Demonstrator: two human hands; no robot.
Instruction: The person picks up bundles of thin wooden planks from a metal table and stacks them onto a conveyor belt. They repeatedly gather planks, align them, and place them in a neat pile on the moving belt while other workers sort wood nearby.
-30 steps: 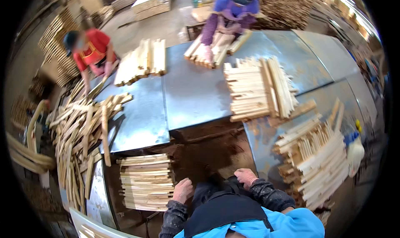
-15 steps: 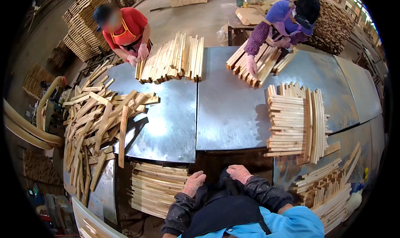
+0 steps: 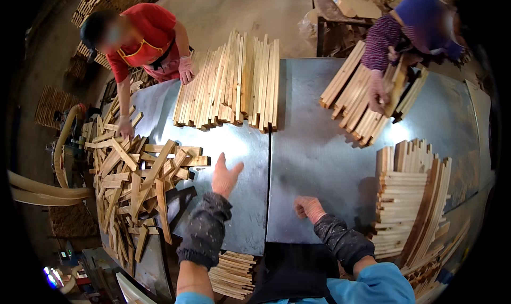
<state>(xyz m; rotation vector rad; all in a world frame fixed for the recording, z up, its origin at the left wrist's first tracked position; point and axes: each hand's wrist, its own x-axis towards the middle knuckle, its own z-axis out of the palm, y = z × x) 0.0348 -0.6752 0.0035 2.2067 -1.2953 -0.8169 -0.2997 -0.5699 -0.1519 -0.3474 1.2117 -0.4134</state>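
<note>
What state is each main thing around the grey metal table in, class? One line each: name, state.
Dark-sleeved left hand: open, fingers spread
Dark-sleeved right hand: fingers curled, tightness unclear
Short brown wooden sticks at left: loose, jumbled, crisscrossed
Long pale wooden strips at far middle: side by side, ends uneven
Pale wooden strips at near right: layered rows, some lying crosswise
Grey sheet-metal tabletop: flat, panels meeting at a seam

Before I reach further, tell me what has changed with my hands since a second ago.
Your left hand has moved forward from near your body to over the metal table, open, toward the loose slats. Your right hand has come forward over the table, curled. Neither visibly took hold of anything. The loose slats remain heaped.
</note>
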